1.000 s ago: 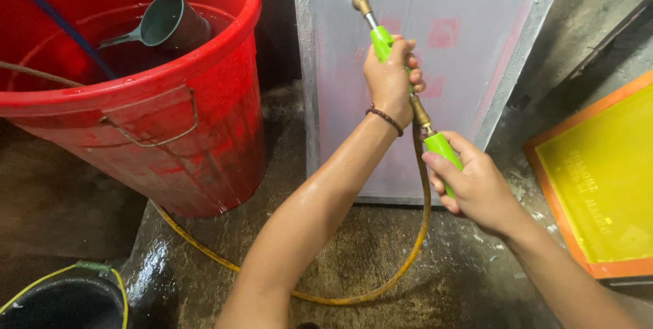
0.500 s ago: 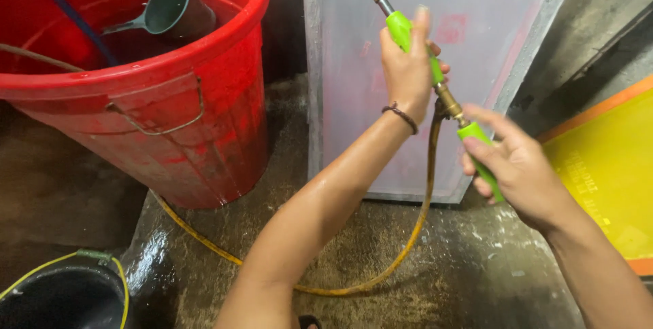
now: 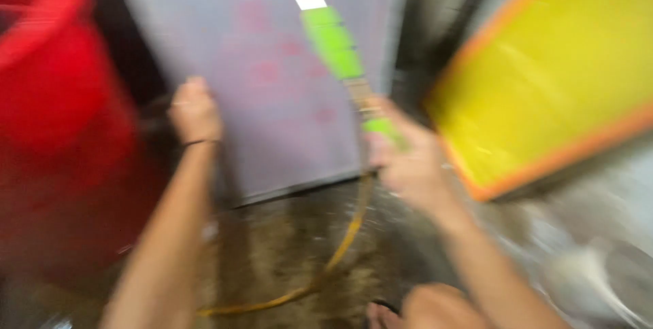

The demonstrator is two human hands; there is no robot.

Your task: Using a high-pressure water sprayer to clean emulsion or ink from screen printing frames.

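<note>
Green-handled and brass-tipped, the spray wand (image 3: 333, 47) is the thing being worked with, and it stands upright in front of the grey framed screen (image 3: 272, 77) that leans against the wall. The right hand (image 3: 408, 166) is closed around the wand's lower grip, just below and to the right of the screen's bottom edge. The left hand (image 3: 196, 113) is off the wand and sits at the screen's left edge; the blur hides whether its fingers clasp the frame or only rest on it, so I cannot tell its grip.

By my reading, the step in hand is rinsing the screen, with the frame being steadied or shifted at its left side. The next move seems to call for a firm hold on that edge and the nozzle kept pointed at the faint pink marks on the mesh.

Counted: one wand, and one yellow hose (image 3: 340, 247) trailing from it down across the wet floor below the screen. Two framed screens show: the grey one, and one yellow screen with an orange frame (image 3: 544, 84) to its right. One red tub (image 3: 54, 118) stands to the grey screen's left. Two hands, both the person's own.
</note>
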